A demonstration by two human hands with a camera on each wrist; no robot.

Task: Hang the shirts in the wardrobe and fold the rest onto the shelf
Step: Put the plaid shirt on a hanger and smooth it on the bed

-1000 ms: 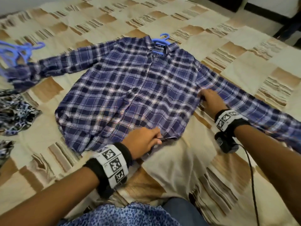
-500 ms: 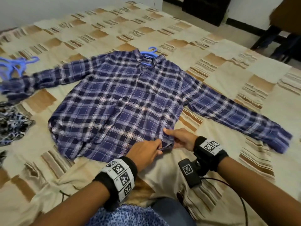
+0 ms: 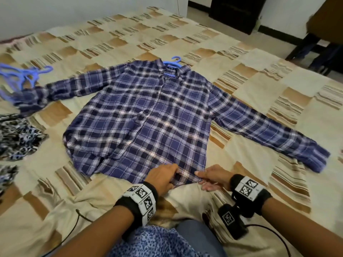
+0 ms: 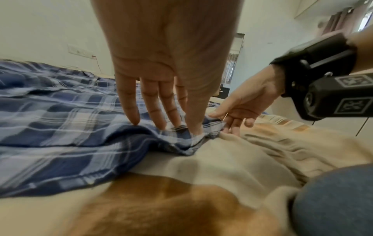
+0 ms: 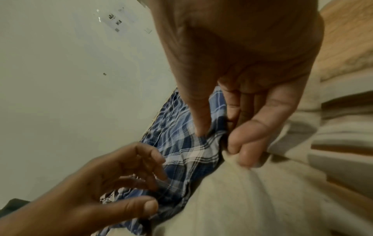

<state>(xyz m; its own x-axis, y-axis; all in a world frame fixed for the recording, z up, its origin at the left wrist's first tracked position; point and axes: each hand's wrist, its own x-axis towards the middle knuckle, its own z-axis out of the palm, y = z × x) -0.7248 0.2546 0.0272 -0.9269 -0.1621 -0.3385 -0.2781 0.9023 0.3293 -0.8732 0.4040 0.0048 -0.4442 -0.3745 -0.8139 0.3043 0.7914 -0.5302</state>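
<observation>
The plaid shirt (image 3: 144,115) is lying face up across the middle of the bed (image 3: 241,84), sleeves spread toward the left and right edges, with a blue hanger (image 3: 173,63) already sitting inside the collar and its hook pointing toward the far edge. Both hands are working at the hem nearest the person. The left hand (image 3: 163,178) is pinching the hem between thumb and straight fingers, while the right hand (image 3: 213,177) is clamping the hem's corner between thumb and forefinger, its other fingers lying on the cover. The step in hand looks like straightening the shirt's bottom edge before hanging; whether a button is being fastened is hard to tell, as the wrist views are blurred. Next, the shirt is probably needing a grip on the hanger's hook and a clean lift, keeping both sleeves from dragging over the spare hangers (image 3: 24,75) near the left edge.
</observation>
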